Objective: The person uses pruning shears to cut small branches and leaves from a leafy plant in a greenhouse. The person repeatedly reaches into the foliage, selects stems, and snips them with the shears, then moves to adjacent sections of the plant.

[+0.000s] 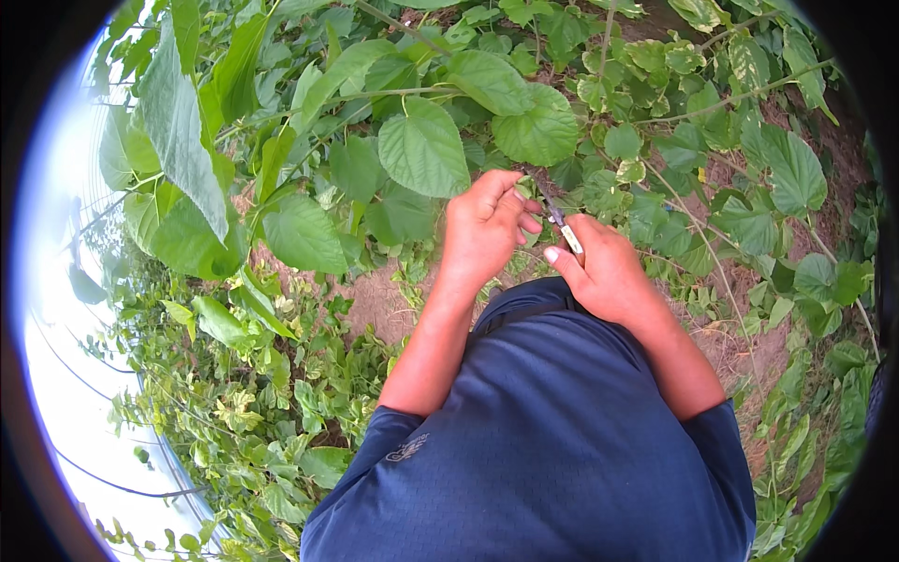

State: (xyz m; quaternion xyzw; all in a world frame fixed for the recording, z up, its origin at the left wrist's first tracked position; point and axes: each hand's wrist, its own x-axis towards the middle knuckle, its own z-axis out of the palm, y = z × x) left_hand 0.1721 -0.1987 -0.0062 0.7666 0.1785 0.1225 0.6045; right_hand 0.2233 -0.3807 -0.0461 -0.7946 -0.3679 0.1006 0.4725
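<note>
My right hand (605, 270) grips a small hand tool (570, 237) with a whitish handle and a dark, narrow metal end, probably a knife. The tool points up and away, towards the fingers of my left hand (484, 218). Between the thumb and forefinger of that hand is a small green leaf piece (525, 187); its other fingers are loosely curled. The tool's tip is close beside this piece, but I cannot tell if they touch. Just above my left hand hangs a broad, toothed leaf (424, 149) of a shrub.
Leafy branches (414, 91) spread in front and to the left. Thin bare stems (702, 228) cross on the right. Brown soil (379, 302) shows between low plants (281, 393). Curved hoops (119, 485) stand against bright plastic sheeting at the far left.
</note>
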